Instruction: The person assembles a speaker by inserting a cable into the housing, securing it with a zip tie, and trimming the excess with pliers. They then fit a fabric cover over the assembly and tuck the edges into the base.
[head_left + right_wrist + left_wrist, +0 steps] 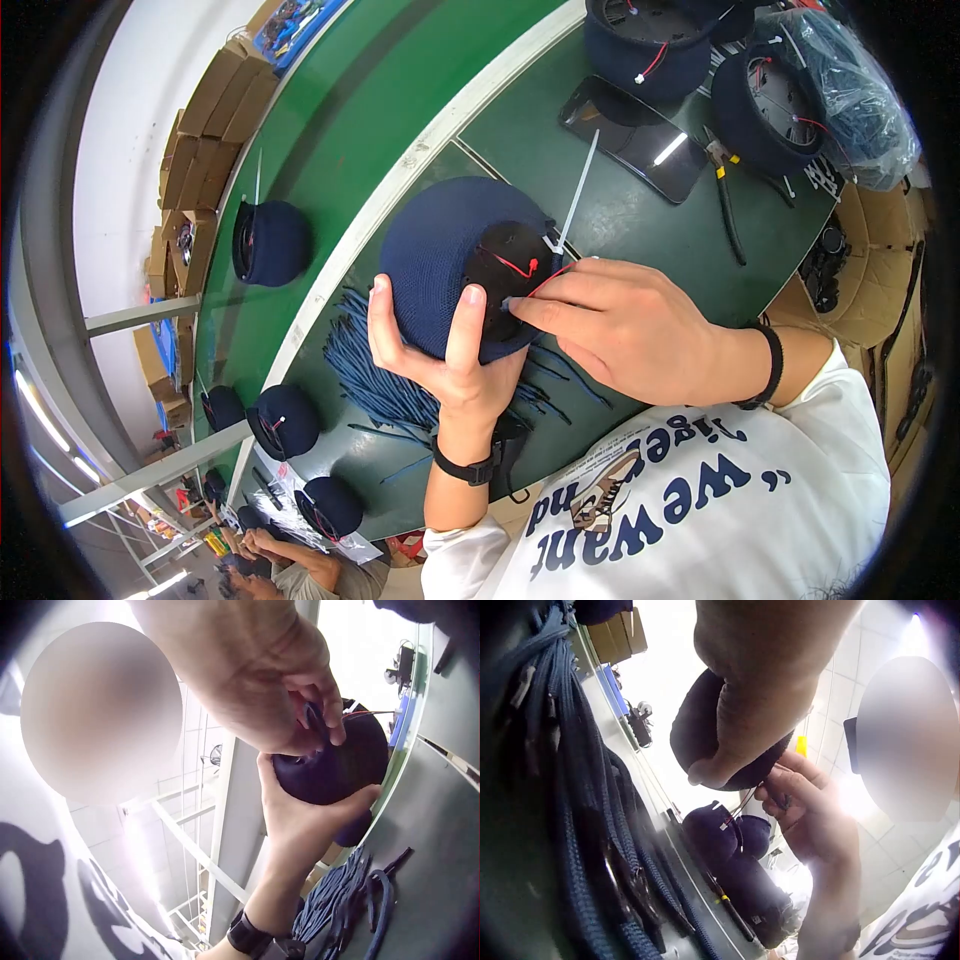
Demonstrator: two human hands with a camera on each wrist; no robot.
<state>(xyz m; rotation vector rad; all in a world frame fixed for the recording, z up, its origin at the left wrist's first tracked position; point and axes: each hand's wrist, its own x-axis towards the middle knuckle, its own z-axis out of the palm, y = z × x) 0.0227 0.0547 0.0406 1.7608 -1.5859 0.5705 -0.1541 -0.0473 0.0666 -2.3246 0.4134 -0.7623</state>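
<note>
A round, navy fabric-covered housing is tilted over the table, its opening facing the right hand. Inside the opening lies a black disc with a red wire and small red connector. From its rim sticks out a white cable tie. My left hand grips the housing from below, fingers spread round its side. At the opening's edge, my right hand pinches a dark blue strip between thumb and fingers. Under the housing, a bundle of navy cords is spread on the green table.
Similar housings stand at the upper right beside a phone, pliers and a plastic bag. More housings are on the green strip at left. An open carton lies at right. Another person sits at lower left.
</note>
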